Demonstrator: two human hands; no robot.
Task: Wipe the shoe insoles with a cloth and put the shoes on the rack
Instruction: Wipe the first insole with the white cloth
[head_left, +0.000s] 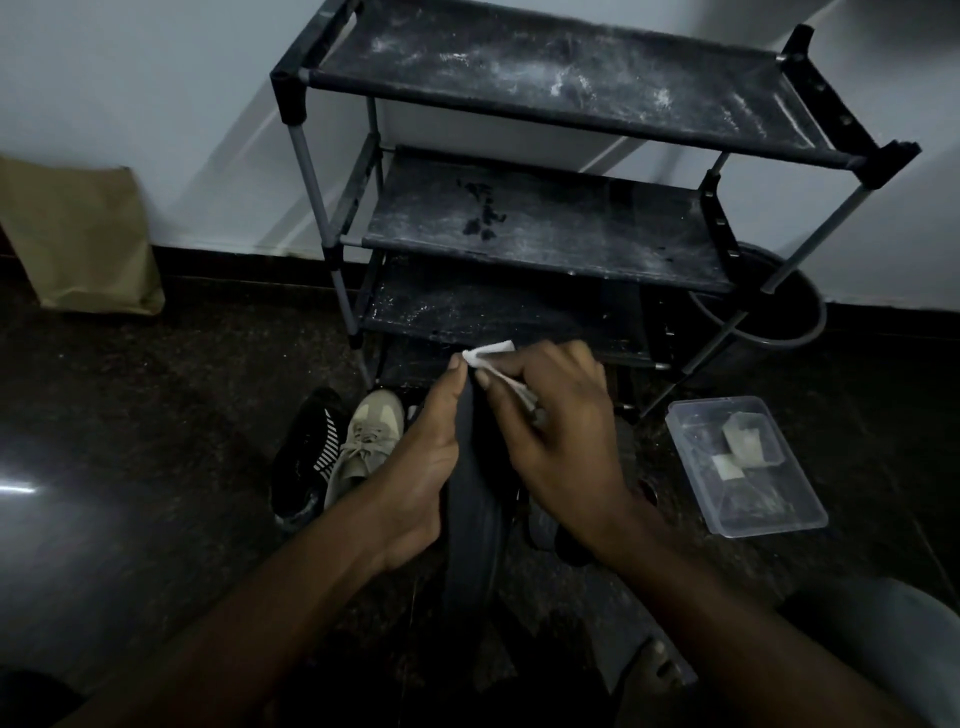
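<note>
A long dark grey insole stands on end in front of me. My left hand grips its left edge, thumb near the top. My right hand pinches a small white cloth against the insole's upper end. On the floor to the left lie a black shoe with white stripes and a beige laced sneaker. Part of another dark shoe shows below my right hand. The black shoe rack stands just beyond, its dusty shelves bare.
A clear plastic box holding a few pale folded pieces sits on the dark floor at the right. A dark round bucket stands behind the rack's right leg. A brown paper bag leans on the wall at left.
</note>
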